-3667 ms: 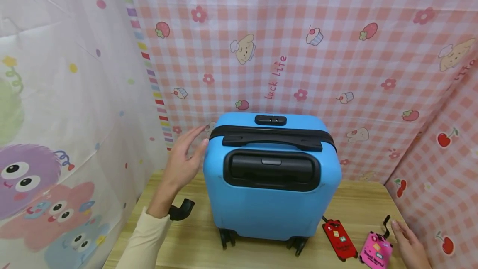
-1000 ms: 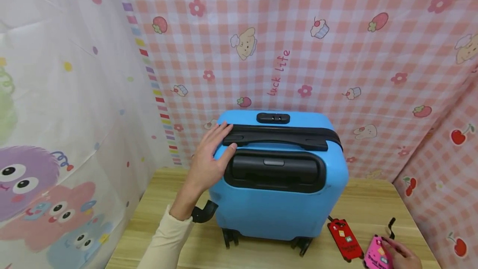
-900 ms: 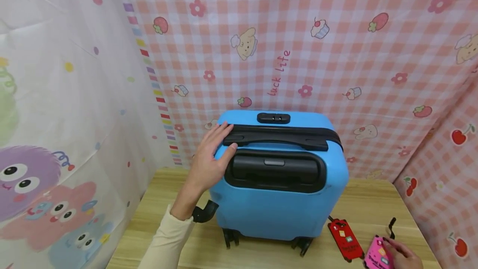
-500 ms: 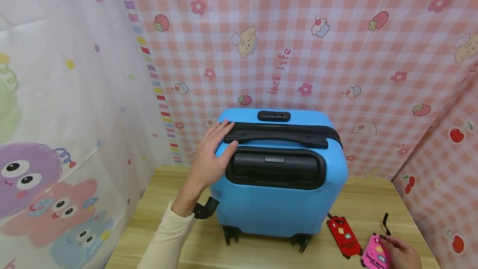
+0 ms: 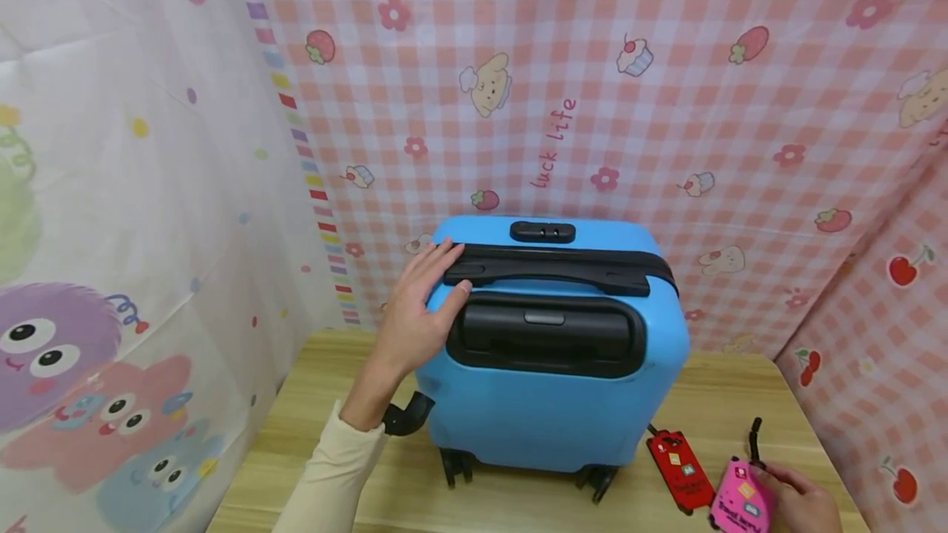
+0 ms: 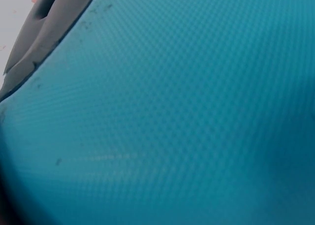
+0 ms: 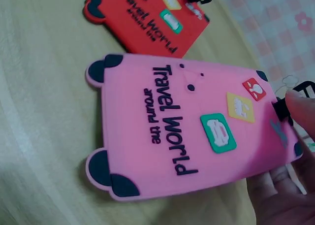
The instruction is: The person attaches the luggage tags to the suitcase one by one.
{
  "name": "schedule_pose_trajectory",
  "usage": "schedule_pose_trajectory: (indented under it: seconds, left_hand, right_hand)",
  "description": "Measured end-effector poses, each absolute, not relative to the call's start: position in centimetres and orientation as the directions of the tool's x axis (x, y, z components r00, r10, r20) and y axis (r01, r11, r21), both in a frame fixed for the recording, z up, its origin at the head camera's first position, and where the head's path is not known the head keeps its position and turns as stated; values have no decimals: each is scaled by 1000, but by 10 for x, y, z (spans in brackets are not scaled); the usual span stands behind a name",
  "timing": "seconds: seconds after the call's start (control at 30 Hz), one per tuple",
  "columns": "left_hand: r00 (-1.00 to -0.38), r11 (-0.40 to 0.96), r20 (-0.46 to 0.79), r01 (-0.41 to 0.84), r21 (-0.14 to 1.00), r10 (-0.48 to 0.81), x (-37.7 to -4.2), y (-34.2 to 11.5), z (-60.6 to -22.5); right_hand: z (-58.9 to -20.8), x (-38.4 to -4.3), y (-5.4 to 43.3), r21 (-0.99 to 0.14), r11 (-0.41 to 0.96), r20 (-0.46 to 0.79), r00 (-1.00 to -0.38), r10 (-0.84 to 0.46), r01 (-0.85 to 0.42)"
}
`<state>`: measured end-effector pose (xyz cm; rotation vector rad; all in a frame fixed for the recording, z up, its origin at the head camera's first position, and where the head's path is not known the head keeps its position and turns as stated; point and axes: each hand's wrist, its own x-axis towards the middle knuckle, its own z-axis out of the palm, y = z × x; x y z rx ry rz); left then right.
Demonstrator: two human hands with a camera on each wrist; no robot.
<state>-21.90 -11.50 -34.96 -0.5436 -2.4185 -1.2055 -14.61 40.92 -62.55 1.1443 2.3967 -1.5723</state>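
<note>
A light blue suitcase [image 5: 551,422] stands upright on its wheels, its black handle [image 5: 548,272] across the top. My left hand [image 5: 416,315] rests on its upper left corner, fingers and thumb stretched towards the handle's left end. The left wrist view is filled by the blue textured shell [image 6: 172,112]. My right hand [image 5: 803,504] pinches a pink luggage tag [image 7: 167,131] at its strap end, thumb on top and fingers beneath. The tag is lifted at a slant, its black strap [image 5: 755,441] sticking up. A red luggage tag [image 5: 680,471] lies between it and the suitcase.
The wooden table [image 5: 296,426] carries everything. A pink checked curtain [image 5: 652,130] hangs close behind the suitcase, and a white cartoon curtain [image 5: 215,229] hangs on the left. A combination lock [image 5: 543,232] sits on the suitcase's top.
My left hand moved from beside the suitcase onto its top corner. My right hand came from the table onto the pink luggage tag, took hold of it and shifted it slightly left.
</note>
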Motion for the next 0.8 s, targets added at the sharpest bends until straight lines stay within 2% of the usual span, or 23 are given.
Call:
schedule_pose_trajectory:
  seconds: [0.37,0.8]
  left_hand:
    - [-853,555,493,497,668,170,-218,-115,-351]
    - [-848,549,504,504,666,167,-219,-115,-350]
  right_hand:
    - [-608,-146,408,-773,268,-402,-770,495,576]
    - [-593,-150,406,-800,278,-378,-806,456,532]
